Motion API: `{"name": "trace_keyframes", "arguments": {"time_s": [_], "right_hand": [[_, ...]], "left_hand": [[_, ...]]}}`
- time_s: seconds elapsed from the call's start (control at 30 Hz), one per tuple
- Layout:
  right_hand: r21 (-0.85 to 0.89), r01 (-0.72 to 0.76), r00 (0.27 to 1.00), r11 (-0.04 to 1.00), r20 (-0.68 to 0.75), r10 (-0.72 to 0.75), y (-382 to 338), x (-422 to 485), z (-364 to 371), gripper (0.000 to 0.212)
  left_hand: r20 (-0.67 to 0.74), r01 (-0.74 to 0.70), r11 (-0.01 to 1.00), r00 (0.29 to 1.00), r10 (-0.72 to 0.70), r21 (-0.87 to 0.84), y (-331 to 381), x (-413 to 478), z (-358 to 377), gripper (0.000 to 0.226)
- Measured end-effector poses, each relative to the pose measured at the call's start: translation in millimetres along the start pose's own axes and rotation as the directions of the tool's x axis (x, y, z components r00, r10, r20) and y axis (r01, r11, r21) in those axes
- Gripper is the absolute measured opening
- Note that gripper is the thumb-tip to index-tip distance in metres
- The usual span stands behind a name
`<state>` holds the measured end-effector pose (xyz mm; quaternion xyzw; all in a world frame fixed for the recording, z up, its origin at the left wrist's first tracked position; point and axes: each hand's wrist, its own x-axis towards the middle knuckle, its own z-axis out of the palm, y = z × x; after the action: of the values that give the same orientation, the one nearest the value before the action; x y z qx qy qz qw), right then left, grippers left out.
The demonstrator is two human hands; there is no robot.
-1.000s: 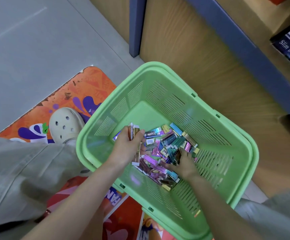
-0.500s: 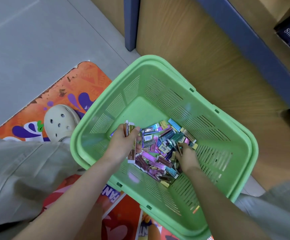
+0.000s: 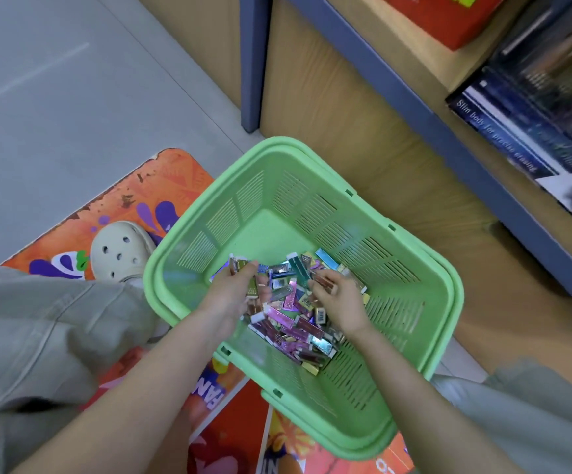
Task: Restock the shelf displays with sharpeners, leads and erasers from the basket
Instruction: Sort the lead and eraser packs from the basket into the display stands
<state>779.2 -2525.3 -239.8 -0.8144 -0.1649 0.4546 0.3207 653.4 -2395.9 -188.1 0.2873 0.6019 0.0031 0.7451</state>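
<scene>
A green plastic basket (image 3: 411,254) stands on the floor below me. Its bottom holds a heap of small shiny lead cases (image 3: 291,323) in purple, teal, pink and gold. My left hand (image 3: 230,295) grips a stack of these cases (image 3: 240,266) upright at the heap's left edge. My right hand (image 3: 336,299) is over the heap's right side, its fingers pinching one reddish case (image 3: 322,278). The shelf (image 3: 414,97) with a wooden front and blue edge rises at the right.
A dark display box (image 3: 530,138) and a red box (image 3: 448,18) sit on the shelf at upper right. An orange printed mat (image 3: 148,200) lies under the basket, with my beige clog (image 3: 117,251) on it. Grey floor stretches to the left.
My right hand rose out of the heap with one case pinched and moved toward the left hand. The view swung up, bringing more of the shelf in.
</scene>
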Motion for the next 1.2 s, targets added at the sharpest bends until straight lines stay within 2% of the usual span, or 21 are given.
{"name": "trace_keyframes", "arguments": {"time_s": [0.13, 0.3, 0.4, 0.53, 0.67, 0.8, 0.93, 1.0, 1.07, 1.2], "right_hand": [[0.191, 0.051, 0.999, 0.98, -0.004, -0.051, -39.4, -18.3, 0.7, 0.01], [0.227, 0.112, 0.993, 0.967, -0.003, -0.114, -68.1, -37.9, 0.7, 0.013], [0.125, 0.188, 0.982, 0.974, -0.029, -0.186, -77.1, -49.5, -6.5, 0.01], [-0.011, 0.274, 0.962, 0.962, -0.007, -0.275, -86.4, -69.1, -27.3, 0.014], [-0.179, 0.315, 0.947, 0.932, -0.015, -0.322, -105.4, -85.4, -62.5, 0.012], [-0.278, 0.35, 0.915, 0.894, -0.102, -0.39, -126.6, -105.1, -102.4, 0.007], [-0.212, 0.424, 0.836, 0.881, -0.282, -0.47, -150.4, -120.2, -139.6, 0.003], [-0.149, 0.47, 0.779, 0.87, -0.393, -0.488, -161.2, -124.2, -157.7, 0.015], [-0.132, 0.519, 0.703, 0.845, -0.496, -0.509, -170.7, -125.7, -174.5, 0.025], [-0.171, 0.59, 0.526, 0.789, -0.66, -0.536, -185.9, -118.0, -201.4, 0.019]], "left_hand": [[0.022, -0.045, 0.999, 0.999, 0.045, 0.022, 1.8, -8.1, 5.2, 0.029], [0.13, -0.236, 0.951, 0.968, 0.213, 0.202, 7.1, -31.2, 21.3, 0.018], [0.143, -0.377, 0.862, 0.926, 0.349, 0.339, 11.9, -41.8, 28.1, 0.02], [0.165, -0.443, 0.771, 0.894, 0.416, 0.458, 17.4, -56.0, 32.1, 0.02], [0.266, -0.51, 0.733, 0.86, 0.435, 0.449, 31.5, -80.9, 42.9, 0.02], [0.33, -0.548, 0.715, 0.835, 0.44, 0.434, 48.3, -107.1, 58.6, 0.042], [0.385, -0.596, 0.671, 0.801, 0.459, 0.441, 67.7, -130.6, 75.4, 0.036], [0.416, -0.639, 0.634, 0.768, 0.488, 0.436, 79.2, -140.9, 83.1, 0.036], [0.436, -0.674, 0.597, 0.737, 0.516, 0.435, 91.2, -148.4, 88.9, 0.035], [0.454, -0.715, 0.556, 0.699, 0.552, 0.424, 111.6, -152.6, 96.3, 0.031]]}}
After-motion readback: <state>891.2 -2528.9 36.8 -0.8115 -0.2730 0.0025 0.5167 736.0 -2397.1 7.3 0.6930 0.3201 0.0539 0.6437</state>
